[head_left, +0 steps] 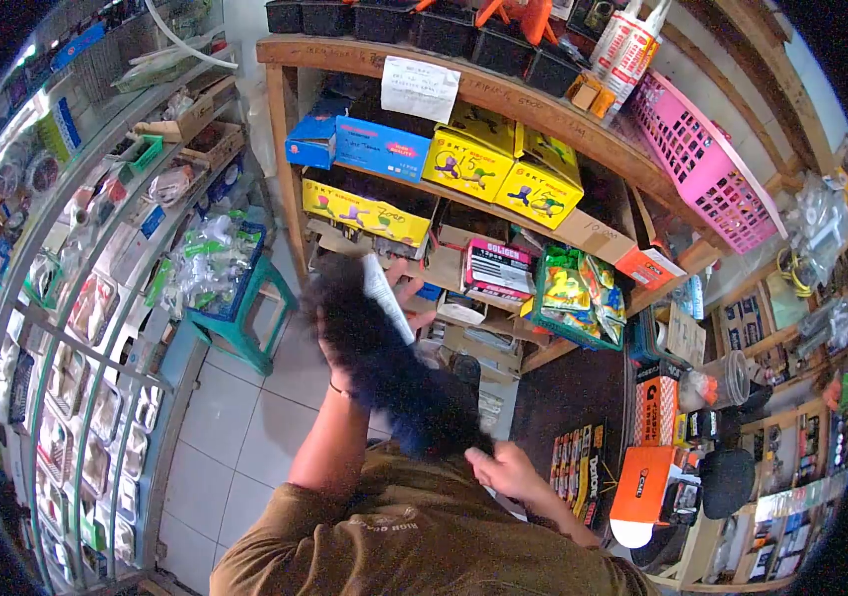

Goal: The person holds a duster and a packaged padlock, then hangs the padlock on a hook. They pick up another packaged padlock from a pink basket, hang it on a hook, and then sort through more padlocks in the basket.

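A blurred black thing, soft like a bag or cloth, stretches between my two hands in front of my olive-brown shirt. My left hand is raised at its upper end, mostly hidden behind it, with fingers showing beside a white flat packet that it seems to hold too. A dark band circles my left wrist. My right hand grips the lower end of the black thing close to my chest.
Wooden shelves ahead hold yellow boxes, blue boxes, a pink basket and a green basket of packets. A teal stool carries a crate. A glass display case runs along the left. An orange box sits at right.
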{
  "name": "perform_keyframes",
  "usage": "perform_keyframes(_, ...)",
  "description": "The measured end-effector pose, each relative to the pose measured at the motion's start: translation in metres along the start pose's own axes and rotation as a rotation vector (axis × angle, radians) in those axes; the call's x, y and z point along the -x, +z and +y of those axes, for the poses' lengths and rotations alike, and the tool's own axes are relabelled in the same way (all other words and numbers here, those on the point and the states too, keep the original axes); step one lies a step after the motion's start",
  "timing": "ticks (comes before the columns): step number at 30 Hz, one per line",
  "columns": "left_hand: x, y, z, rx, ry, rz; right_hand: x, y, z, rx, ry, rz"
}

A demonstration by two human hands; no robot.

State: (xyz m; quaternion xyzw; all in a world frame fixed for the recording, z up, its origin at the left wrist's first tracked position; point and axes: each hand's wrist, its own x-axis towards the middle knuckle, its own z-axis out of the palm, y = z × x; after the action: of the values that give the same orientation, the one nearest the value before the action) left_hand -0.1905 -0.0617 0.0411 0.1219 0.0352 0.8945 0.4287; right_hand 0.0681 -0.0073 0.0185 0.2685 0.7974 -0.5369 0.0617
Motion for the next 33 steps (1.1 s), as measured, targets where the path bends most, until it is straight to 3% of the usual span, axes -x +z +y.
perform_keyframes(2,-0.002,-0.023,0.008,0.154,0.018,-0.091,-0.004,-0.001,0.003,-0.326,0.207,0.052)
perform_keyframes(3,-0.003,-0.028,0.006,0.264,-0.030,-0.158,-0.002,0.001,-0.007,-0.233,0.197,0.036)
perform_keyframes(4,-0.005,-0.003,0.002,0.083,0.028,0.062,0.000,0.002,-0.011,-0.229,0.198,0.035)
perform_keyframes(6,-0.009,-0.028,-0.006,0.061,0.004,-0.218,0.002,0.003,-0.016,-0.079,0.052,-0.015)
perform_keyframes(7,-0.008,-0.026,-0.006,0.096,0.015,-0.256,0.003,-0.001,-0.009,-0.121,0.106,0.002)
perform_keyframes(9,-0.003,-0.001,0.004,0.072,-0.030,-0.213,-0.002,-0.002,0.000,-0.216,0.168,0.016)
perform_keyframes(10,-0.002,-0.003,0.002,0.106,0.000,-0.058,-0.003,-0.002,-0.004,-0.311,0.231,0.027)
perform_keyframes(11,-0.003,-0.005,0.001,0.139,0.031,0.094,0.002,-0.004,-0.020,-0.074,0.205,-0.008)
perform_keyframes(12,-0.003,-0.011,0.000,0.077,-0.037,-0.125,0.003,-0.004,-0.024,-0.071,0.204,-0.007)
perform_keyframes(14,-0.012,-0.010,-0.002,0.168,-0.011,-0.282,0.005,-0.005,-0.028,-0.024,0.143,-0.021)
perform_keyframes(15,-0.004,-0.009,0.001,0.084,-0.007,-0.198,0.002,-0.003,-0.011,-0.195,0.133,0.027)
perform_keyframes(16,-0.005,-0.011,0.005,0.189,0.039,0.107,0.000,-0.002,-0.002,-0.195,0.137,0.029)
perform_keyframes(18,-0.008,-0.015,0.003,0.388,-0.041,0.106,-0.001,-0.002,-0.014,-0.088,0.183,0.000)
perform_keyframes(19,-0.004,-0.010,0.001,0.114,-0.060,-0.037,0.006,-0.005,-0.041,-0.070,0.190,-0.064)
perform_keyframes(22,-0.003,-0.007,-0.007,0.070,0.030,-0.127,0.006,-0.003,-0.008,-0.070,0.206,0.009)
perform_keyframes(24,-0.008,-0.040,0.001,0.275,-0.068,-0.109,0.004,-0.002,-0.015,-0.180,0.296,0.098)
perform_keyframes(26,-0.006,-0.009,-0.006,0.109,0.019,0.154,0.006,0.000,-0.021,-0.066,0.238,0.009)
perform_keyframes(28,-0.011,-0.022,-0.011,0.120,-0.076,-0.240,0.008,0.006,-0.027,-0.061,0.137,0.044)
perform_keyframes(30,-0.011,-0.034,-0.010,0.132,-0.100,-0.179,0.010,0.002,-0.015,-0.106,0.221,0.061)
perform_keyframes(32,-0.008,-0.025,-0.005,0.145,-0.070,0.051,0.005,0.006,-0.020,-0.204,0.302,0.119)
perform_keyframes(33,-0.010,-0.019,-0.008,0.256,-0.075,0.125,0.011,0.003,-0.026,-0.104,0.300,0.028)
